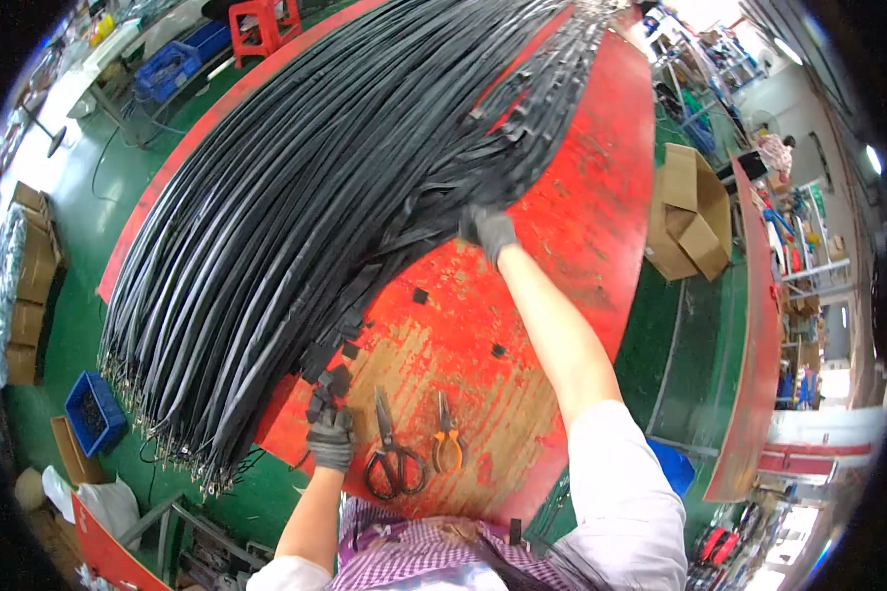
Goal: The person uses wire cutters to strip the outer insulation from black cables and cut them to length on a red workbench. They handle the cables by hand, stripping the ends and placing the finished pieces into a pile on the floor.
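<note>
My gloved left hand (pixel 331 437) pinches black strips (pixel 327 379) at lower centre, right hand (pixel 487 232) grips the cable bundle (pixel 345 187) mid-frame; most cables look wrapped, loose pieces (pixel 420 295) and scissors (pixel 392 455) lie unused

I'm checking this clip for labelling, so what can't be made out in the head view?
- Left hand: the glove and dark strip ends hide whether its fingers grip anything.
- Right hand: fingertips lie among the cable bundle, so its grip is unclear.
- Bundle's far end: cut off by the top edge.
- Small black pieces on the red table: too small to identify.
- Background shelves: blurred and bent by the fisheye rim.
</note>
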`<control>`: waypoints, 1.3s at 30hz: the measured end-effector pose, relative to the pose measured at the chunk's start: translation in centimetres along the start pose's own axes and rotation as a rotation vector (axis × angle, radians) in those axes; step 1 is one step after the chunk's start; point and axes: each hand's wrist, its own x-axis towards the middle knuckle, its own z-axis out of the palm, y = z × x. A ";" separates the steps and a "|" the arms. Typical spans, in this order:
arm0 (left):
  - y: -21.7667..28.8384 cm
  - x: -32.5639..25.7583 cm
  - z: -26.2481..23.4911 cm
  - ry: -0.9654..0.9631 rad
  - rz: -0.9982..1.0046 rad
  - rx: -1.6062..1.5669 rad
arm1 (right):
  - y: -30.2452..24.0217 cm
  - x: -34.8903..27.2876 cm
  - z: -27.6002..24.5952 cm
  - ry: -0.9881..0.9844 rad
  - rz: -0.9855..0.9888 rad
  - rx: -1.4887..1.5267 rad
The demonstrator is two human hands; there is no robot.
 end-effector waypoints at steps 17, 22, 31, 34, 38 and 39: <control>-0.5 -0.1 0.7 -0.118 -0.059 -0.050 | -1.4 16.5 2.4 0.368 0.392 0.354; -0.6 -0.4 1.0 -0.052 0.010 0.078 | -5.2 11.8 -0.7 0.827 0.235 0.838; -0.2 -0.3 -0.2 -0.048 -0.121 -0.169 | -14.4 6.5 -10.3 0.978 -0.081 0.700; -0.3 -0.5 -0.5 -0.183 -0.049 0.058 | -15.8 6.9 -15.5 0.867 0.069 0.530; -1.0 -1.1 -0.1 -0.063 -0.022 0.038 | -12.2 7.7 -31.2 0.515 -0.078 1.217; -1.0 -1.2 0.2 -0.047 -0.030 0.039 | -10.7 7.8 -33.0 0.326 -0.212 1.357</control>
